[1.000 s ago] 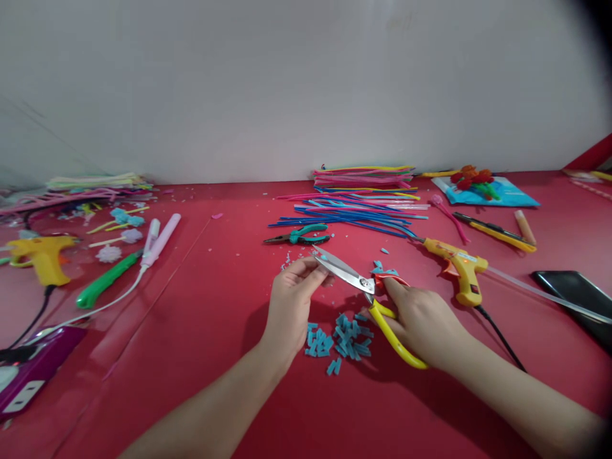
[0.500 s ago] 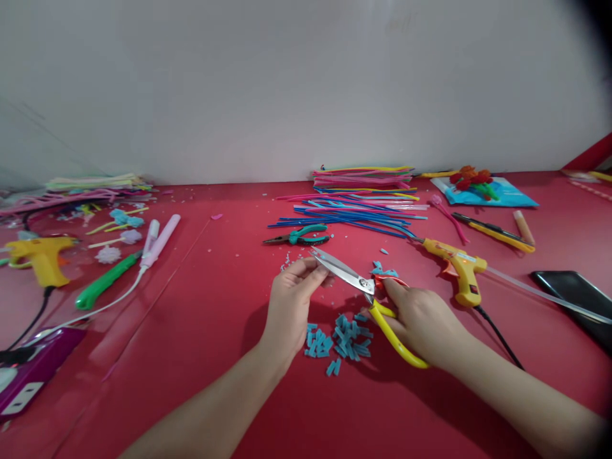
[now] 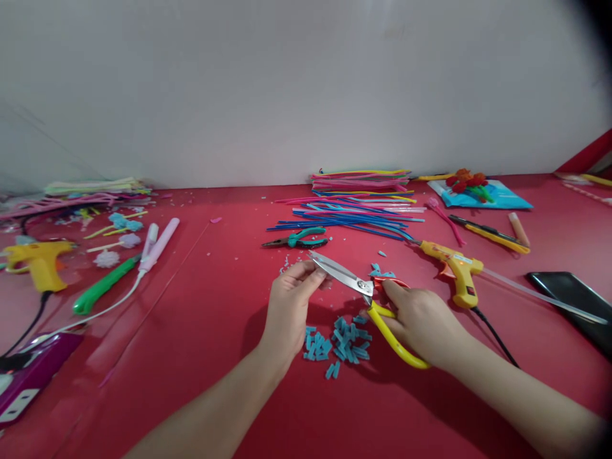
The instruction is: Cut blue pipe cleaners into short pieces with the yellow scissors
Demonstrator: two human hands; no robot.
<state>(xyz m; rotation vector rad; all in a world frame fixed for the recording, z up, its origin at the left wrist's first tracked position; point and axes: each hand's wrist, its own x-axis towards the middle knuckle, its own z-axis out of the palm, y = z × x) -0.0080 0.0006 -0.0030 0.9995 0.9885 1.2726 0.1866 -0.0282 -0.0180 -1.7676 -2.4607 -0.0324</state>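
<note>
My right hand [image 3: 421, 322] grips the yellow and red handles of a pair of scissors [image 3: 363, 290], whose steel blades point up and left. My left hand [image 3: 291, 303] is pinched at the blade tips, thumb and fingers pressed together; whatever sits in the pinch is too small to make out. Below the scissors, between my hands, lies a heap of short light-blue cut pieces [image 3: 342, 341] on the red table [image 3: 201, 331]. A few more blue bits lie by the scissor pivot.
Blue and coloured pipe-cleaner sticks [image 3: 354, 210] lie behind, with teal-handled pliers [image 3: 299, 240]. A yellow glue gun [image 3: 454, 268] and dark phone [image 3: 574, 299] sit right; a craft knife [image 3: 488, 233] farther back. At left are another glue gun [image 3: 38, 261], a green tool [image 3: 102, 285], and a purple power strip [image 3: 29, 370].
Nothing has visibly changed with the hands or scissors; the whole view has only shifted slightly as my head moved.
</note>
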